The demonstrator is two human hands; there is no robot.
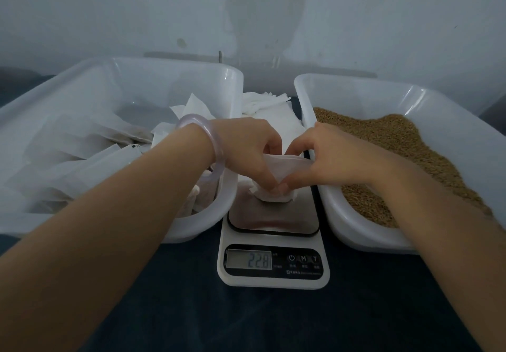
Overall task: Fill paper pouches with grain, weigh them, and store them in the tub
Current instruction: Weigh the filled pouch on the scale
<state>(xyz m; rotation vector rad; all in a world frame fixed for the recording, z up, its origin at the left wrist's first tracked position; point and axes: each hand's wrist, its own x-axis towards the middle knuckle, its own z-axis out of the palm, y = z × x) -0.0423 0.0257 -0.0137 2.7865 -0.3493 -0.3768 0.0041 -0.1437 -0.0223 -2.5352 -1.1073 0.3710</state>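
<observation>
A white paper pouch (276, 169) stands on the steel plate of a white kitchen scale (273, 242) between two tubs. My left hand (243, 149) and my right hand (325, 157) both pinch the pouch's upper edge, thumbs meeting over its front. The scale's display (258, 259) reads 22.8. Brown grain (405, 157) fills the white tub on the right (356, 231). The white tub on the left (213, 214) holds several filled pouches (82, 160).
A stack of flat paper pouches (271, 110) lies behind the scale, between the tubs. Everything sits on a dark tabletop (246, 319). A pale wall rises just behind the tubs. A pale bangle (216, 149) circles my left wrist.
</observation>
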